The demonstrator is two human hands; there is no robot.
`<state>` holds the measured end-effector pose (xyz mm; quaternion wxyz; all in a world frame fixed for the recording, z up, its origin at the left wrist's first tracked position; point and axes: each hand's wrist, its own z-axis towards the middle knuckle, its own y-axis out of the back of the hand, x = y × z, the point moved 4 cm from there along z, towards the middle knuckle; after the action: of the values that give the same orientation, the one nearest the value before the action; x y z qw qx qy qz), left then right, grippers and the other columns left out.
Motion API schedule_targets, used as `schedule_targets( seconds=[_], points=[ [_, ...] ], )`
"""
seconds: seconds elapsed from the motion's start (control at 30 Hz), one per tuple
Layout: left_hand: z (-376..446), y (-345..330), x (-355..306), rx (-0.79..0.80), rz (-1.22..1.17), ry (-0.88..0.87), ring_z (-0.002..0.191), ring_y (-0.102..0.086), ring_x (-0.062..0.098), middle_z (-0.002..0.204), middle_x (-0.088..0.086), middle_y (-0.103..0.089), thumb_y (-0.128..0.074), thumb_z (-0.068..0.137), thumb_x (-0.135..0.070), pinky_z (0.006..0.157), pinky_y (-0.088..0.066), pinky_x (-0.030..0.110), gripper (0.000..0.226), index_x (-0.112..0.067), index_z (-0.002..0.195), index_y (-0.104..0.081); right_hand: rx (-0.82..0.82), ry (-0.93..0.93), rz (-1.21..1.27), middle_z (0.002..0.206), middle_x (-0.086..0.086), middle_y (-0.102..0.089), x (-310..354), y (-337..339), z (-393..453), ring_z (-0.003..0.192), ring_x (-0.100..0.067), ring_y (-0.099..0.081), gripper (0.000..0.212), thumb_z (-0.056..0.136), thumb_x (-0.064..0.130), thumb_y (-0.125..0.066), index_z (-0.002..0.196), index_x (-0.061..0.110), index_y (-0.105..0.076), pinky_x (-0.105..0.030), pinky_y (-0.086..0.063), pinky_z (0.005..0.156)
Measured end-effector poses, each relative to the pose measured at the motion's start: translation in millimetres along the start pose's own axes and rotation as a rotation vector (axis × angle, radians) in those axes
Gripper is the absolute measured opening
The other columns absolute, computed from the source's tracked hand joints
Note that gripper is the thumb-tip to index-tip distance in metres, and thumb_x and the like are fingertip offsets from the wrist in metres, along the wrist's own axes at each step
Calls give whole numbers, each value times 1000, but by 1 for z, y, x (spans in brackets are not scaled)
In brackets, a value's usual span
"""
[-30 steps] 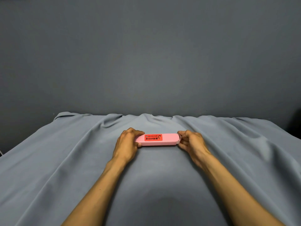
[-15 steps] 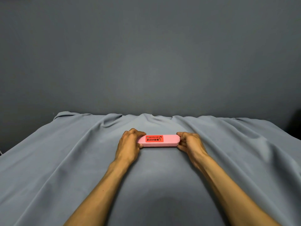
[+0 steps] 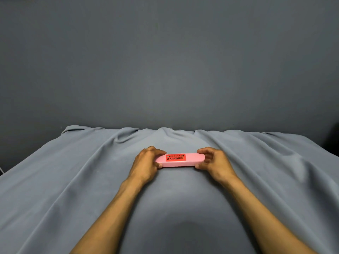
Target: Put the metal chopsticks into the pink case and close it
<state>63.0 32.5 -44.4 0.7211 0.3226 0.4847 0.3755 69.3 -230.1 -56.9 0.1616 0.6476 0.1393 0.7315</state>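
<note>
Hands on the prize, both of them; the pink case (image 3: pixel 180 160) lies crosswise at the middle of the table (image 3: pixel 73 180), lid down, seam closed along its length as far as this angle shows; left hand (image 3: pixel 145 165) wraps the nine o'clock end, its grip clamped on the case, fingers over the top and thumb under the near edge; right hand (image 3: pixel 215 162) takes the three o'clock end, grip clamped there too, thumb at the near corner, fingers curled behind the rounded tip; a red label (image 3: pixel 175 157) sits on the lid, left of centre; grey cloth (image 3: pixel 256 171) rumples toward twelve o'clock under a plain grey wall (image 3: pixel 165 61); no telling what is inside the case.
</note>
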Motion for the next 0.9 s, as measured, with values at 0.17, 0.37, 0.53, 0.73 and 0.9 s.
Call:
schedule_targets(
  seconds=[0.17, 0.37, 0.53, 0.73, 0.9],
  points=[
    [0, 0, 2, 82, -42, 2, 119, -61, 19, 123, -9, -68, -78, 81, -17, 103, -48, 38, 51, -31, 129, -69, -45, 86, -177, 110, -3, -76, 5, 3, -2, 93, -18, -73, 56, 71, 4, -88, 124, 14, -73, -29, -54, 96],
    [0, 1, 6, 150, -77, -6, 117, -61, 17, 121, -9, -68, -81, 79, -17, 104, -48, 35, 51, -30, 127, -70, 21, 115, -320, 111, 0, -75, 4, 6, -2, 102, -19, -69, 49, 71, 10, -89, 117, 16, -75, -27, -51, 92],
    [0, -1, 7, 179, -105, -22, 115, -58, 18, 118, -6, -67, -82, 77, -14, 103, -46, 31, 50, -28, 125, -71, 61, 99, -370, 104, 0, -75, 1, 5, -2, 94, -17, -69, 44, 69, 11, -90, 109, 18, -74, -27, -53, 85],
    [-2, -2, 10, 203, -125, -27, 115, -59, 16, 120, -6, -66, -82, 78, -17, 103, -47, 32, 50, -31, 124, -69, 65, 112, -369, 101, 3, -74, 0, 5, -3, 91, -13, -69, 43, 67, 12, -90, 105, 21, -73, -26, -55, 81],
    [-2, -1, 11, 208, -125, -27, 117, -59, 16, 123, -5, -66, -82, 79, -18, 105, -47, 33, 54, -31, 129, -66, 69, 114, -373, 102, 2, -75, 0, 5, -3, 91, -14, -69, 43, 66, 12, -90, 104, 20, -73, -29, -57, 82]
  ],
)
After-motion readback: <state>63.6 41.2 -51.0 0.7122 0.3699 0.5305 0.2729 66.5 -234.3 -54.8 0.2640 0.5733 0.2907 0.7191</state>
